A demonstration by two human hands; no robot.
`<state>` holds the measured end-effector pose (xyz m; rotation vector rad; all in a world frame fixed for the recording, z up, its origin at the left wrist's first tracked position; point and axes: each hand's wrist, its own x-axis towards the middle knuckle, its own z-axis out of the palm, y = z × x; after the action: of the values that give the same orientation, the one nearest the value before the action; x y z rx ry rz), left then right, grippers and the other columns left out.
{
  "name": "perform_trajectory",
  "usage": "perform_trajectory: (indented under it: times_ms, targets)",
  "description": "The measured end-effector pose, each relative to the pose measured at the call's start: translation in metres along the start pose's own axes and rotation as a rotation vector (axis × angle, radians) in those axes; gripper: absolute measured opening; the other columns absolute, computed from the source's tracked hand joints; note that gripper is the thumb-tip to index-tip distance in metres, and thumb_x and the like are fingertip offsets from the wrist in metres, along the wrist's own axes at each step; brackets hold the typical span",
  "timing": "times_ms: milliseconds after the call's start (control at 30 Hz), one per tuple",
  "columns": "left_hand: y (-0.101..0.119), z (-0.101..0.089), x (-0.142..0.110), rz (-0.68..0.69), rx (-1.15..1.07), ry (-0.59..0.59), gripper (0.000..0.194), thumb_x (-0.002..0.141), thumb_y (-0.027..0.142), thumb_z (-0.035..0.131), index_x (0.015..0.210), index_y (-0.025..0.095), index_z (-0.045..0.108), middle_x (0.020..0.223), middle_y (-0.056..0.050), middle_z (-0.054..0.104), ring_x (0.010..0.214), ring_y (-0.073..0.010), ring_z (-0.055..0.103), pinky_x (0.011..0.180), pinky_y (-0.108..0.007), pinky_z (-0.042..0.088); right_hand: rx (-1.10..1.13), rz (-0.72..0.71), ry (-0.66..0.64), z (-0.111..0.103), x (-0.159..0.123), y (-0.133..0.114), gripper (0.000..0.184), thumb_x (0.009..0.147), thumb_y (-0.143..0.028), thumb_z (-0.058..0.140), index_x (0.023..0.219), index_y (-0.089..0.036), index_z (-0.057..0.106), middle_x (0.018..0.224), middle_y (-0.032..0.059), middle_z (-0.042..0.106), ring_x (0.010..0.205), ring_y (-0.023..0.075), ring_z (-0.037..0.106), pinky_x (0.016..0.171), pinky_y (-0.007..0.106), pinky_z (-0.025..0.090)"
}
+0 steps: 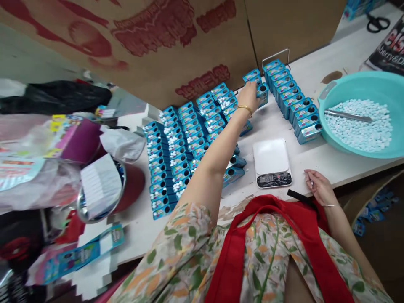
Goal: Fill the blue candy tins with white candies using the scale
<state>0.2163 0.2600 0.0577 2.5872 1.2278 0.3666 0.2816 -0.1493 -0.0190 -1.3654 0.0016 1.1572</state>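
My left hand (248, 97) reaches across the table to the back, its fingers closed on a small blue box (263, 95) with a round dark hole in its top. Rows of similar blue boxes (186, 139) stand to the left, many with white pellets on their tops; my forearm hides some of them. Low at the table's front edge, my right hand (319, 185) is half curled, palm up, with a tiny white pellet (312, 182) at its fingers. Between the hands lies a white kitchen scale (271, 158), with nothing on its plate.
One more row of blue boxes (292, 99) stands by a wire rack (276, 54). A turquoise basin (331, 136) of white pellets, with a metal scoop (349, 115), sits at right. Behind rises a big cardboard box (221, 46). Scissors (378, 24) lie far right; a red bucket (132, 185) stands left.
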Motion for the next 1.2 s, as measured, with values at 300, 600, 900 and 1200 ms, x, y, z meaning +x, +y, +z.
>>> perform_trajectory:
  times_ms: [300,600,900,1200]
  targets:
    - [-0.030,0.017,0.031,-0.016,0.135,0.034,0.045,0.085,0.018,0.069,0.128,0.023,0.057,0.144,-0.013,0.051,0.130,-0.0306,0.047,0.111,-0.053,0.038,-0.039,0.008,0.003,-0.002,-0.002,-0.003,0.047,0.067,-0.048,0.091,0.099,-0.018,0.073,0.072,-0.0003,0.057,0.050,0.0042,0.039,0.041,0.018,0.024]
    - [-0.049,-0.041,-0.103,0.081,0.202,-0.277,0.045,0.092,0.059,0.047,0.106,0.023,0.069,0.139,-0.008,0.056,0.128,-0.0379,0.041,0.105,-0.059,0.031,-0.003,0.019,0.045,0.014,-0.001,0.003,0.051,0.060,-0.048,0.092,0.090,-0.013,0.071,0.061,-0.0022,0.055,0.050,0.0041,0.040,0.046,0.019,0.024]
    - [-0.005,-0.061,-0.139,0.269,0.259,-0.262,0.051,0.088,0.063,0.028,0.078,0.040,0.073,0.116,0.005,0.066,0.086,-0.0301,0.058,0.068,-0.039,0.026,0.067,0.054,-0.041,0.003,0.006,0.006,0.049,0.074,-0.052,0.082,0.100,-0.012,0.068,0.067,-0.0023,0.059,0.049,0.0049,0.039,0.047,0.021,0.019]
    - [0.073,-0.060,-0.188,0.618,0.491,-0.498,0.039,0.102,0.030,0.030,0.090,0.022,0.066,0.104,-0.011,0.070,0.082,-0.0293,0.071,0.067,-0.036,0.048,0.070,0.046,-0.051,-0.001,0.010,-0.001,0.046,0.072,-0.048,0.086,0.095,-0.012,0.069,0.065,-0.0020,0.059,0.049,0.0044,0.040,0.045,0.020,0.020]
